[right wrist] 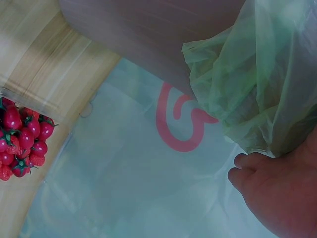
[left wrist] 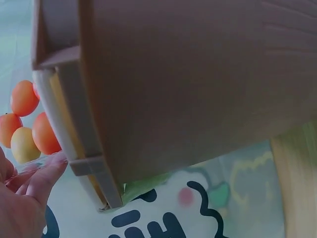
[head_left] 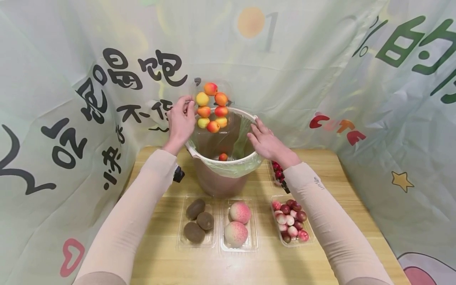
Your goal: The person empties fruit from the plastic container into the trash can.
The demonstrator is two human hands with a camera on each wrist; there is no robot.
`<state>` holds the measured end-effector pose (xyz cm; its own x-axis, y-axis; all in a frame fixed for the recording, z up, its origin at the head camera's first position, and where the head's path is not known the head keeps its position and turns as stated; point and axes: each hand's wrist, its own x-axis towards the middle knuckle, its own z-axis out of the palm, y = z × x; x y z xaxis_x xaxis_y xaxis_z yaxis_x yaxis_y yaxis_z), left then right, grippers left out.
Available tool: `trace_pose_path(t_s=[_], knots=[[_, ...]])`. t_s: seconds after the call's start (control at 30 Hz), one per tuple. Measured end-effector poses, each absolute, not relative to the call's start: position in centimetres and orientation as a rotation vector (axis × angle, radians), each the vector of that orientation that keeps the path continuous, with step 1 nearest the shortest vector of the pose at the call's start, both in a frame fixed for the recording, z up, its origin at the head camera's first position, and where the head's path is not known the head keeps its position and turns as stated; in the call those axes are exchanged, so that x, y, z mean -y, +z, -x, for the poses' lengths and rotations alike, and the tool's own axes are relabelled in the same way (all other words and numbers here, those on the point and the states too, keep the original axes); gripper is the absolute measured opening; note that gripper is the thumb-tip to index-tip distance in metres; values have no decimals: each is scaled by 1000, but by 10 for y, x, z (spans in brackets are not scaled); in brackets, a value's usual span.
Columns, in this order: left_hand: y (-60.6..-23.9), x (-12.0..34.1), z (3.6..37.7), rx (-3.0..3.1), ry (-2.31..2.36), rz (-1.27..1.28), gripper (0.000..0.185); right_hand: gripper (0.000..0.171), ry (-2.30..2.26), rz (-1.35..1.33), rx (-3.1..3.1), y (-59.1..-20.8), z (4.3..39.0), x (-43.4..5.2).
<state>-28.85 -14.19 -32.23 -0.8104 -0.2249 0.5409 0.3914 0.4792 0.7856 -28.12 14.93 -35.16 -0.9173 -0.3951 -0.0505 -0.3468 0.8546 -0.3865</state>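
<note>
My left hand grips the edge of a clear plastic tray of apricots, held upright and tilted over a brown bucket. In the left wrist view my fingers pinch the tray's rim beside the apricots and the bucket's wall. A thin green bag lines the bucket, and one apricot lies inside. My right hand rests with straight fingers on the bucket's right rim. In the right wrist view that hand lies just under the bag's folded edge.
On the wooden table in front of the bucket stand three clear trays: kiwis, two peaches and small red and pink fruits. A tray of strawberries sits under my right wrist. Printed cloth walls surround the table.
</note>
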Motion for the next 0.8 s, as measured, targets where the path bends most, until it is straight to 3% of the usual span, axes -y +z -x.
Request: trace_pose_path(t_s=[0.8], knots=[[-322,143,289,1965,-1342,186,27,69,-546,592,-2909,-353,282,-149]])
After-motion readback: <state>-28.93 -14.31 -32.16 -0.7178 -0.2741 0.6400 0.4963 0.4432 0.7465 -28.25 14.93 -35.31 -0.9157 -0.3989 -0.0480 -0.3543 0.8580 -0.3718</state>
